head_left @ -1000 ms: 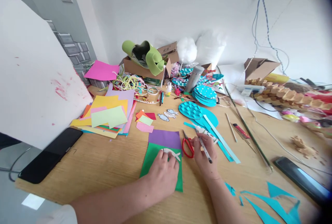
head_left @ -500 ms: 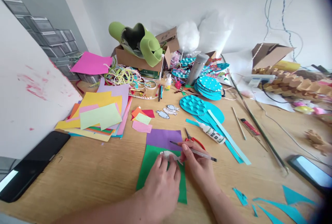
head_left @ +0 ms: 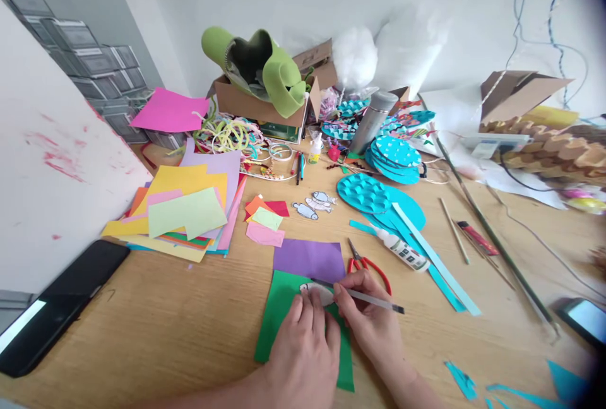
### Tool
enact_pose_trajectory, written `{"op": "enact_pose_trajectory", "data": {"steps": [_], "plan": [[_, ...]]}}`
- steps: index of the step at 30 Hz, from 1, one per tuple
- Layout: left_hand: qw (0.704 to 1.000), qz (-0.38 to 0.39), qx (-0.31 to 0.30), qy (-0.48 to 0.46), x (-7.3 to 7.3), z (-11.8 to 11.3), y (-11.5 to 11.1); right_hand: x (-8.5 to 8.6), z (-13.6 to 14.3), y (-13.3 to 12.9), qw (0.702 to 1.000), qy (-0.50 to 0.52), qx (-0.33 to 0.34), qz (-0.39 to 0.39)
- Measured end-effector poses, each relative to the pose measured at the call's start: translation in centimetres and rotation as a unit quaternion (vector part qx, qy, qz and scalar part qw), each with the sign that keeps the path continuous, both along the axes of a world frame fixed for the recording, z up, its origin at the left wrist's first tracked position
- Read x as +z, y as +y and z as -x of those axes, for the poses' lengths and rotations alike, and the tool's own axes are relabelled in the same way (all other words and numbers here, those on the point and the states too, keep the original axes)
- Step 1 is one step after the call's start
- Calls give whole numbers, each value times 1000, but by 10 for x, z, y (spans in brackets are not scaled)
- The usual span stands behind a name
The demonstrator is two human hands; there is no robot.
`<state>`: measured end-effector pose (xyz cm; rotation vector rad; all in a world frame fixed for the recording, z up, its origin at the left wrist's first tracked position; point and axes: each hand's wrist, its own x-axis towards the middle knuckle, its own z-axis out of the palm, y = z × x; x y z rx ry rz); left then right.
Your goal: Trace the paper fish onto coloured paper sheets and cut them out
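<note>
A small white paper fish lies on a green paper sheet, partly under my fingers. My left hand presses the fish flat with its fingertips, the fingers stretched out. My right hand is closed round a grey pencil, whose tip rests by the fish's upper edge. Behind the green sheet lies a purple sheet. Red-handled scissors are just beyond my right hand. Farther back are several cut-out paper fish.
On the left are stacked coloured papers and a black phone. To the right are a glue bottle, blue paper strips and a long stick. A grey flask stands at the back.
The pencil tip has come down from the purple sheet to the fish's upper edge, and my right hand has lowered with it. The camera view has shifted slightly.
</note>
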<state>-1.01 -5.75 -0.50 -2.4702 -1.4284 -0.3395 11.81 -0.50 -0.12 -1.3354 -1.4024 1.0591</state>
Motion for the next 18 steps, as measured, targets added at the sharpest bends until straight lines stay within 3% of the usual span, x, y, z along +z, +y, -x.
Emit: {"op": "enact_pose_trajectory", "data": {"steps": [5, 12, 15, 18], "plan": [[999, 33, 8, -14, 2, 0, 0, -1, -1, 0, 1000, 11, -6, -10], [997, 67, -2, -31, 3, 3, 1, -2, -4, -7, 998, 50, -20, 45], [998, 58, -7, -36, 1, 4, 3, -2, -7, -15, 997, 43, 6, 57], [999, 20, -7, -37, -3, 3, 3, -6, -7, -23, 997, 48, -23, 50]]}}
